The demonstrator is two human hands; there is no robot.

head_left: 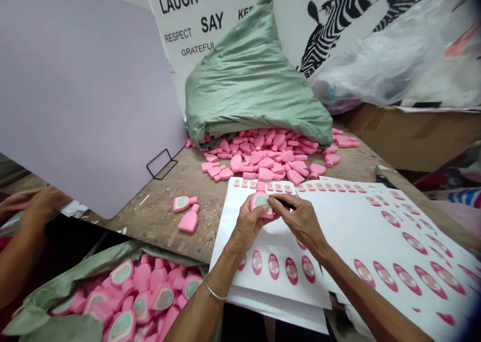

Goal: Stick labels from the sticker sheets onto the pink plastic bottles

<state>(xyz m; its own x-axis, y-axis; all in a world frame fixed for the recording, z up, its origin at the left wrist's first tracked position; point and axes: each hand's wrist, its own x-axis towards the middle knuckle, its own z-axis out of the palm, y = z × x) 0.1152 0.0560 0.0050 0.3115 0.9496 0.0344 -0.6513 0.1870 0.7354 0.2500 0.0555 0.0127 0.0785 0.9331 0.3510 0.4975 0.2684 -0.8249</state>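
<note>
A small pink bottle-shaped piece (259, 201) with a pale oval label on its face is gripped by my left hand (244, 227), neck pointing away from me. My right hand (302, 223) is closed on a slim black tool (284, 203), its kind unclear, with its fingertips touching the label's right edge. Below both hands lies a label sheet (270, 237) printed with pink ovals along its near part and small labels along its far edge. Left of the sheet, a labelled pink bottle (182, 203) and another pink bottle (188, 221) with no label showing rest on the table.
Pink bottles (263, 156) spill from a green sack (255, 81) at the back. A lower green sack (41, 317) holds many labelled bottles. More label sheets (338, 222) lie right. A pale panel (90, 91) partly screens another person's hands (41, 202). A cardboard box (398, 136) stands right.
</note>
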